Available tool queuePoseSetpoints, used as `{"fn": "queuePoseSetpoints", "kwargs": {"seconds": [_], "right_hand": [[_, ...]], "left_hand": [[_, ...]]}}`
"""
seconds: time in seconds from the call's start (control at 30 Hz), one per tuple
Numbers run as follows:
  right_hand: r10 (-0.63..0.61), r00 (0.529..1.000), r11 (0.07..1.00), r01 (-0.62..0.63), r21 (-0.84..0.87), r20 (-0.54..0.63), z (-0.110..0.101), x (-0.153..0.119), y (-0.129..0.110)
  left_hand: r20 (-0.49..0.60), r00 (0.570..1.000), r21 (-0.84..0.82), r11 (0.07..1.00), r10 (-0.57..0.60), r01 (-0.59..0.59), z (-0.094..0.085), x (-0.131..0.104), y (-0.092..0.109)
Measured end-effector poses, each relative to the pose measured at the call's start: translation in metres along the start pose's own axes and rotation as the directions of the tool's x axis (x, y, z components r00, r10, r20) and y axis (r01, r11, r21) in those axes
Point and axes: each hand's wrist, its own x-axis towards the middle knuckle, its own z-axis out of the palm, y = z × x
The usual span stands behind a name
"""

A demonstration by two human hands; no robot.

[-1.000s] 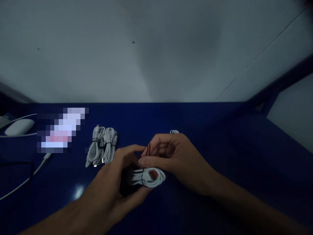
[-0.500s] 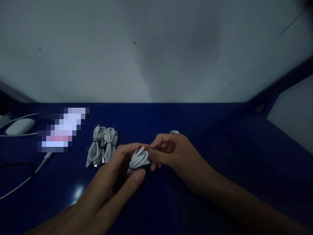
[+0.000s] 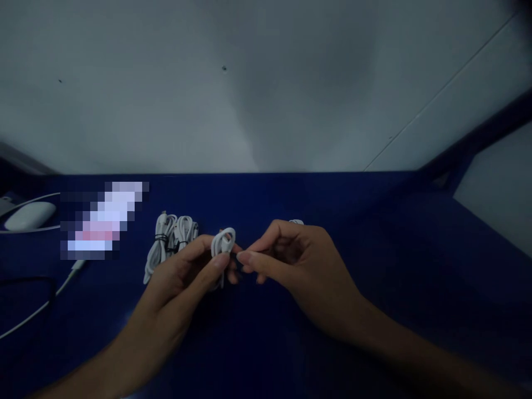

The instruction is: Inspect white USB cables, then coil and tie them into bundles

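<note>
A coiled white cable [image 3: 223,242] is pinched between the thumb and fingers of my left hand [image 3: 189,282], its loop standing up above the thumb. My right hand [image 3: 297,260] is just right of it, thumb and forefinger pressed together; what they hold, if anything, is too small and dark to make out. Behind my left hand lie tied bundles of white cable [image 3: 160,244] on the blue table [image 3: 257,343]. Part of another white cable coil [image 3: 296,222] shows behind my right hand.
At the left lies a lit, blurred-out phone [image 3: 106,219] with a white cord [image 3: 62,288] at its lower end. A white rounded object [image 3: 31,216] sits farther left. The pale wall [image 3: 187,111] rises behind the table.
The cable in my left hand has turned, so its loop now stands upright. My left hand has shifted slightly left, and my right fingertips have come off the coil into a pinch beside it.
</note>
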Motion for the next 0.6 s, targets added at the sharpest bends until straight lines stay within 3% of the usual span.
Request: {"fn": "queuePoseSetpoints", "kwargs": {"seconds": [0.17,0.37,0.6], "right_hand": [[-0.124,0.992,0.958,0.117,-0.262,-0.009,0.000,-0.003,-0.001],[-0.094,0.995,0.898,0.091,-0.430,0.015,-0.003,-0.001,0.001],[0.042,0.999,0.929,-0.028,-0.370,0.030,-0.006,-0.001,0.000]], "left_hand": [[-0.077,0.993,0.112,0.991,0.086,-0.077,-0.001,0.000,-0.001],[-0.123,0.979,0.220,0.966,0.164,-0.134,-0.002,0.001,-0.006],[-0.122,0.962,0.307,0.931,0.244,-0.197,-0.002,-0.003,-0.010]]}}
